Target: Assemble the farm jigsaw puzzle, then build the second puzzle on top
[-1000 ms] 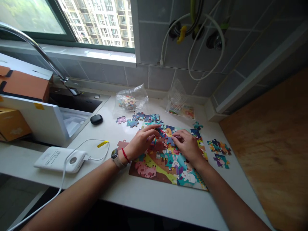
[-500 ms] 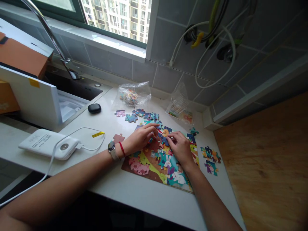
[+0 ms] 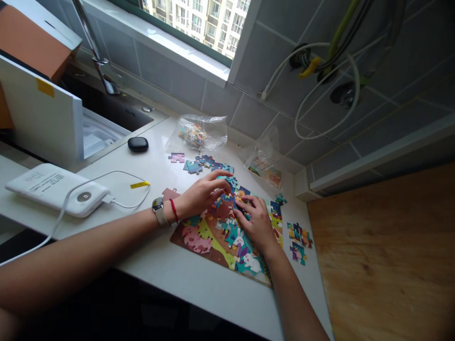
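Observation:
A colourful jigsaw puzzle (image 3: 213,239) with rabbits and a pink animal lies partly assembled on the white counter (image 3: 185,274). My left hand (image 3: 201,195), with a watch and a red cord at the wrist, rests on the puzzle's upper left part, index finger stretched out and the other fingers curled onto the pieces. My right hand (image 3: 256,222) lies flat on the puzzle's upper middle, fingertips pressing on pieces close to the left hand's fingers. Whether a loose piece sits under the left fingers is hidden. Loose pieces (image 3: 199,165) lie just beyond the puzzle, and more loose pieces (image 3: 299,237) lie to its right.
Two clear plastic bags (image 3: 199,132) (image 3: 265,163) with pieces lie by the tiled wall. A white power bank (image 3: 53,189) with a cable and a black earbud case (image 3: 138,144) sit at the left, near a sink (image 3: 106,113) and white box (image 3: 42,118). A wooden board (image 3: 384,255) borders the right.
The view has swung left and tilted, so everything has shifted in frame. My right hand has gone from pinching at a piece to lying flat on the puzzle. My left hand has stayed at the upper left.

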`<act>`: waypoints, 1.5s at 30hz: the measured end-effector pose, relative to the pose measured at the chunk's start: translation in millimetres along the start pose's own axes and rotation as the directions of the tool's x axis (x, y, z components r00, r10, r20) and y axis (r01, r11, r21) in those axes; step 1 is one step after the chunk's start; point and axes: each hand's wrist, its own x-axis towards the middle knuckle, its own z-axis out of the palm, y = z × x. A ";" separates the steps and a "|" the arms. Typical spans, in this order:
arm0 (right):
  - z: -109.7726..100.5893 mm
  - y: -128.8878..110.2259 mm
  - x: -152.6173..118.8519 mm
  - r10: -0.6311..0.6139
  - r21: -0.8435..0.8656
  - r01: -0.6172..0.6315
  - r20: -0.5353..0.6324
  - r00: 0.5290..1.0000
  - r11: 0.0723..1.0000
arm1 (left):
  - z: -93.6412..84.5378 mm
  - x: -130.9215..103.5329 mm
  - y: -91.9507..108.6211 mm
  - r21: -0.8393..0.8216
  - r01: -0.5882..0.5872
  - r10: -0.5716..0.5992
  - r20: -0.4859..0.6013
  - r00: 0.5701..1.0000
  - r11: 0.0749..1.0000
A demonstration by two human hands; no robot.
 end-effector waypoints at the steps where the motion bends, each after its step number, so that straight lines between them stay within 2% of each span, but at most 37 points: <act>1: 0.2 -0.5 -0.1 0.001 -0.012 -0.001 0.005 1.000 1.000 | 1.2 -0.5 -0.1 -0.009 -0.007 0.008 0.015 1.000 1.000; 8: 2.0 -2.1 -4.1 -0.009 -0.094 0.018 0.098 0.995 0.995 | 3.3 -2.0 -2.4 -0.019 -0.004 0.005 0.061 0.998 1.000; 11: 3.1 -0.8 -5.5 0.015 -0.102 -0.002 0.131 0.991 0.995 | 1.3 -1.5 -4.0 -0.005 -0.003 0.003 0.050 0.999 1.000; 18: -4.5 9.1 -3.2 0.050 -0.038 -0.050 0.000 0.999 0.998 | -1.5 1.5 -6.6 0.033 -0.023 0.024 -0.013 1.000 0.999; 26: -2.4 14.9 -5.9 0.069 0.000 -0.069 0.023 0.997 0.998 | -0.8 3.1 -7.0 0.009 -0.032 0.033 -0.066 0.997 0.999; 38: 3.0 15.2 -10.2 0.165 -0.137 -0.155 0.062 0.984 0.978 | -1.8 2.0 -5.9 -0.014 -0.016 0.016 -0.001 1.000 1.000; 41: -1.7 8.9 -7.0 0.128 -0.076 -0.125 0.023 0.992 0.989 | -0.8 0.2 -7.4 -0.008 -0.012 0.012 0.063 0.998 1.000; 45: -7.8 -5.6 -3.3 0.007 0.082 -0.007 -0.005 1.000 0.997 | 4.3 -3.2 -10.3 -0.046 -0.048 0.054 0.134 0.990 0.998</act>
